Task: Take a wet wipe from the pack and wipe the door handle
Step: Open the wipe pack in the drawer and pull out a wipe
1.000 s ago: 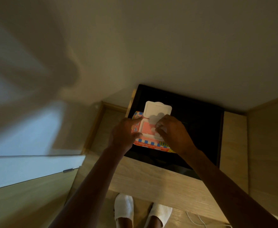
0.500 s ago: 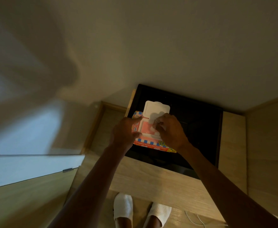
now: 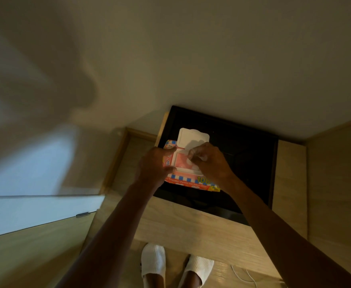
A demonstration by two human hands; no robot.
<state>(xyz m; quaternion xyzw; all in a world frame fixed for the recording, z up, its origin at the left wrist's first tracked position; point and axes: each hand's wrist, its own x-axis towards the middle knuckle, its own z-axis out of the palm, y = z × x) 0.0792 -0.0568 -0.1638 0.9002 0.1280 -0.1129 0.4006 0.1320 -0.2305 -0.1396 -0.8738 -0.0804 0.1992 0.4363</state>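
Barely shifting since a second ago: right hand [image 3: 209,163] creeping a little up and left over the opening, left hand [image 3: 156,166] staying put, lid [image 3: 193,137] remaining flipped back.

Bracing the wipe pack [image 3: 188,180] with the left hand, thumb and forefinger spread along its left end and pressing down, probably so the pack is not lifting when a sheet is being pulled. Pinching at the pack's mouth with the right hand's fingertips [image 3: 192,155] drawn together; whether a wipe is actually being caught between them cannot be told, the spot being shadowed and partly hidden. No wipe showing clear of the pack yet, so judging the task to be at its first step, with the door handle not appearing anywhere in view.

Lying on a dark glossy panel [image 3: 243,154] set into a pale wooden tabletop [image 3: 191,223], pack sitting toward the panel's left side, its long edge roughly parallel to the tabletop's front edge. Leaving plenty of bare dark surface to the right and behind, and open air above for drawing a sheet straight up. Crowding only on the left, where the pack's end is nearing the panel's edge and a wooden rim beyond. Standing close against the front edge, white slippers [image 3: 152,260] showing below, with a thin white cable [image 3: 245,276] trailing on the floor just beside the right foot — worth minding when turning away.
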